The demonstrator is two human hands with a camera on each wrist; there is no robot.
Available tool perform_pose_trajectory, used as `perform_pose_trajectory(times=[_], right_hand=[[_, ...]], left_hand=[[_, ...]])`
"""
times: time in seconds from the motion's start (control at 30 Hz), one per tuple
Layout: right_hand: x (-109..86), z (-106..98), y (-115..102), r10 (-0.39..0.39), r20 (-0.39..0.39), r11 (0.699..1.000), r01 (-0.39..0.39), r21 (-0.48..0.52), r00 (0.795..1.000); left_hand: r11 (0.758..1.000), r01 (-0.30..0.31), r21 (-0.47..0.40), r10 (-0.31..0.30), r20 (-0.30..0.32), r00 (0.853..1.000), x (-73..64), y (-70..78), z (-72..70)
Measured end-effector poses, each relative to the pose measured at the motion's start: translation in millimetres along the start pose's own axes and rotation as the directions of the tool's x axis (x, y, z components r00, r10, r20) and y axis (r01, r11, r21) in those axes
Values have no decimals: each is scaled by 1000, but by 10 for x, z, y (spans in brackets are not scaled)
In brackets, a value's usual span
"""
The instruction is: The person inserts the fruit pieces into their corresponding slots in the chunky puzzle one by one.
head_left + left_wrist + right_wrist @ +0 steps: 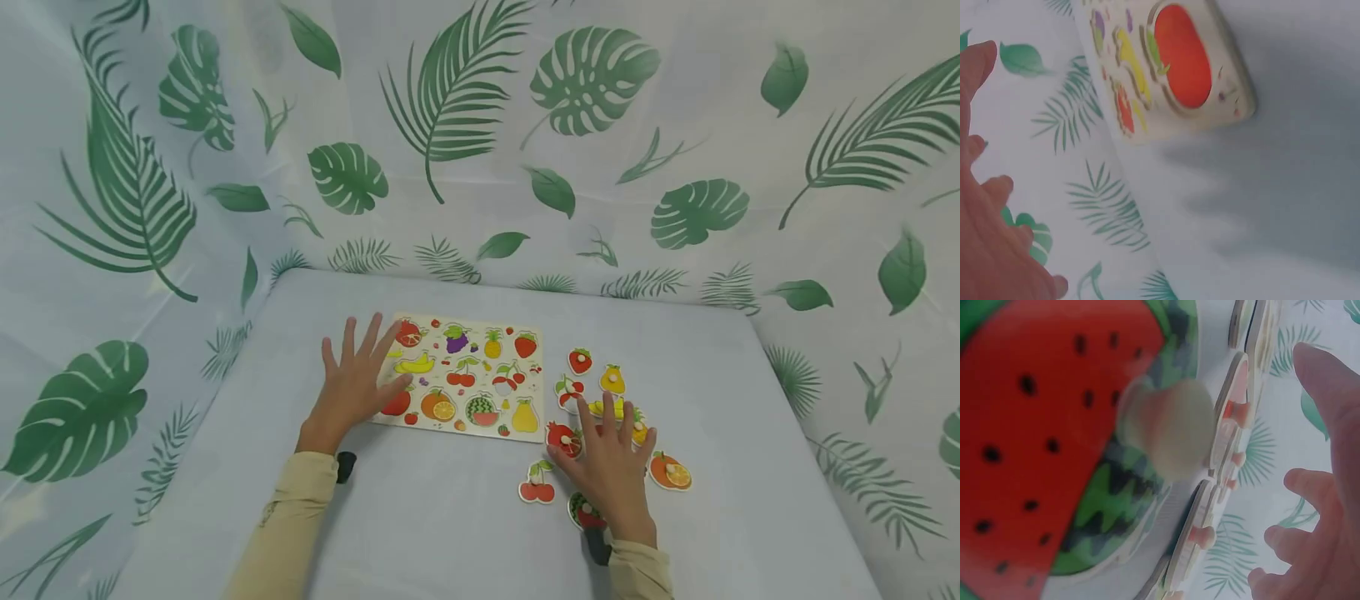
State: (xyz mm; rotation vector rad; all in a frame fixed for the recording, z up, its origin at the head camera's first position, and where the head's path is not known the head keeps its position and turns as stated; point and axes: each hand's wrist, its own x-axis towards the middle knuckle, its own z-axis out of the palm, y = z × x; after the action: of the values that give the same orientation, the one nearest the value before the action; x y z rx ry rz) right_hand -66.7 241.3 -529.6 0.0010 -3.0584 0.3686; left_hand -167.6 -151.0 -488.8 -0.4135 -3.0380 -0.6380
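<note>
My left hand (pixel 352 387), fingers spread, hovers over the left edge of a fruit puzzle board (pixel 480 430) and holds nothing. In the left wrist view the board's corner shows a red fruit picture (pixel 1185 56) in a cut outline. My right hand (pixel 609 471) spreads over loose knobbed puzzle pieces, with nothing in its grasp. Beneath its wrist lies a watermelon piece (pixel 581 508), its pale knob (pixel 1179 428) large in the right wrist view. Near the thumb is a pomegranate piece (pixel 561 439); by the fingertips are banana (pixel 611 408) and pineapple (pixel 639 429) pieces, partly hidden.
More loose pieces surround the right hand: cherries (pixel 537 489), orange (pixel 671 472), strawberry (pixel 580 361), pear (pixel 612 379) and a red-and-white one (pixel 568 390). All lie on a white-covered table (pixel 435 517), enclosed by leaf-patterned cloth (pixel 480 200) at the back and sides.
</note>
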Motion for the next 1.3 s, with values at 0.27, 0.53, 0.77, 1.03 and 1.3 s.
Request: perform_pose_trajectory(times=[0.27,0.53,0.77,1.03,1.3], right_hand=[[-95,-36,64,30,17,1000,-30,2,999],[-199,-107,184,70,-2,996,-70,49,998],[-279,-158,252,114,36,993,-116,33,993],[-313,-181,318,136,23,988,-137,68,990],[-343,-276,465,180,21,980,-181,82,984]], left_hand=[[972,63,-225,-42,98,994,275,-196,-27],[937,216,-274,-135,286,949,466,-448,73],[966,203,-157,-126,400,908,568,-522,138],[980,193,-46,-154,433,888,534,-666,200],[983,182,-4,-166,394,904,504,-701,216]])
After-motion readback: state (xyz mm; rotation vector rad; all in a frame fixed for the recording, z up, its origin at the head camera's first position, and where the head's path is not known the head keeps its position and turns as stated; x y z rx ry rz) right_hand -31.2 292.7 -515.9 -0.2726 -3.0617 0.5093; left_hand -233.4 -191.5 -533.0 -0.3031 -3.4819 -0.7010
